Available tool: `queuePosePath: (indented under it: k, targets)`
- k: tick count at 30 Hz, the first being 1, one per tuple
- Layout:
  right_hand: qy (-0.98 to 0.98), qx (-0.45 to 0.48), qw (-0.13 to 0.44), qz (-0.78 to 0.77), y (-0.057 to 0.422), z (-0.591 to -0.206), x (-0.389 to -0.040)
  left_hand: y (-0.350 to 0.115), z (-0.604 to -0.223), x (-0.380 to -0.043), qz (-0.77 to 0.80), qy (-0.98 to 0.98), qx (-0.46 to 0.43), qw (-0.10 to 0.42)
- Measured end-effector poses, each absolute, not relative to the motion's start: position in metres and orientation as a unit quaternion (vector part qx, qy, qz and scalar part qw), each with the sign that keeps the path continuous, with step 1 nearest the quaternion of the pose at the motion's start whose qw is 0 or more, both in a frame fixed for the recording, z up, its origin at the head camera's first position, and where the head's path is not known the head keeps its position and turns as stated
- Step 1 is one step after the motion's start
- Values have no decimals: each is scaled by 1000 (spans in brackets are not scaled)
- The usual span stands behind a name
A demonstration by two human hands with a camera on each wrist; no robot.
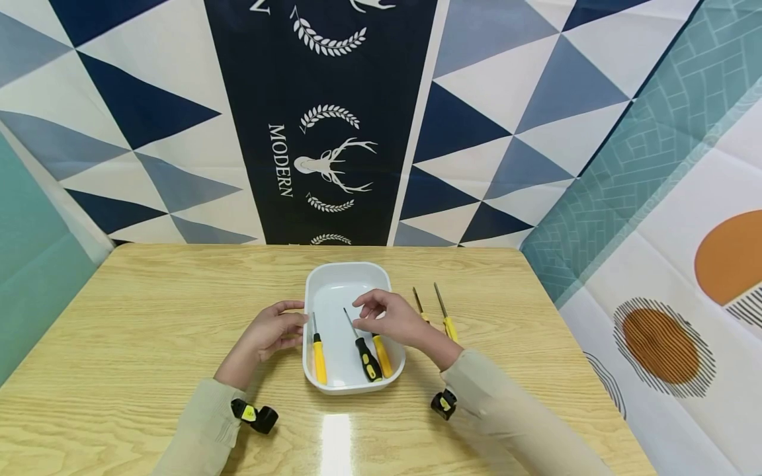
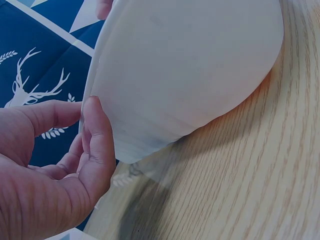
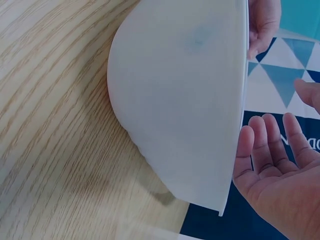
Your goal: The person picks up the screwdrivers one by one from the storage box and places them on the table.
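The right hand (image 1: 389, 317), thumb and fingers apart and holding nothing, hovers over the white, round-cornered, plastic-looking tray (image 1: 348, 389); if it dips carelessly, it could catch the upward-pointing shaft of the slim black-and-yellow screwdriver (image 1: 368, 359) in the tray's middle and knock it askew. The left hand (image 1: 278, 330) pinches the tray's left rim; a sideways tug there could slide the tray across the pale wood-grain table (image 1: 178, 317) and set its contents rolling. The right forearm, partly covering the two yellow-handled metal screwdrivers (image 1: 449, 327) right of the tray, might brush them. Counted: one tray; five screwdrivers, three inside it (the black-and-yellow one, a yellow-and-black one (image 1: 319, 362) along its left wall, a yellow-handled one (image 1: 383, 357) along its right), two outside; two hands.
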State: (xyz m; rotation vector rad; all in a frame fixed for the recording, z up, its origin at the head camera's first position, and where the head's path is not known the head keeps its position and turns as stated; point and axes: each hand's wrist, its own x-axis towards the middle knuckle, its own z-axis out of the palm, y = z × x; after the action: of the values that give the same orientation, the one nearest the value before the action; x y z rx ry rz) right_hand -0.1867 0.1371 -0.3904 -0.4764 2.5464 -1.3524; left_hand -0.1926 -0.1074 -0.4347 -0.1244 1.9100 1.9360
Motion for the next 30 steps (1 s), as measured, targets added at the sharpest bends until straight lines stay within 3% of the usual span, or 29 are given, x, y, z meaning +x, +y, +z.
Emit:
queuePosePath:
  k: [30]
  targets:
    - [872, -117, 159, -448, 114, -398, -180, -108, -435, -193, 700, 682, -42, 207]
